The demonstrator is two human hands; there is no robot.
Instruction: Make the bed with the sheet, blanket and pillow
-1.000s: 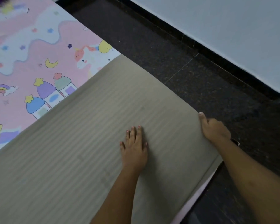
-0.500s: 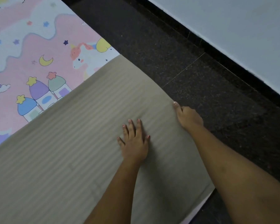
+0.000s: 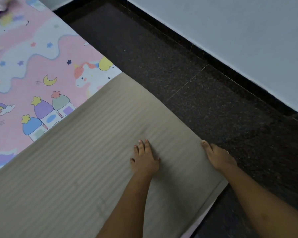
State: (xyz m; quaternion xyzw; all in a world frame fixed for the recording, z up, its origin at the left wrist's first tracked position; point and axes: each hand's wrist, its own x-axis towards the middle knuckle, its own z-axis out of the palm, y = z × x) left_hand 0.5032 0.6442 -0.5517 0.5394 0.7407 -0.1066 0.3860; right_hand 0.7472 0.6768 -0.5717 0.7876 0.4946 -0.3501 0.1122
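Head view: you're pressing your left hand (image 3: 144,162) flat, fingers straight, on the blanket (image 3: 76,169) lying across the sheet (image 3: 33,74); your right hand (image 3: 218,157), nearer the blanket's side edge, is pinching that edge.

Bare forearms (image 3: 127,203); pink-polished nails (image 3: 140,141) on the left hand (image 3: 145,160) (a pale ring (image 3: 227,152) glints on the right hand (image 3: 220,158)).

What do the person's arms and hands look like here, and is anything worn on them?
Both forearms are bare, with no sleeves in view. The left hand has pink-painted nails. The right hand shows a small pale band near its outer edge, perhaps a ring; it is too small to be sure.
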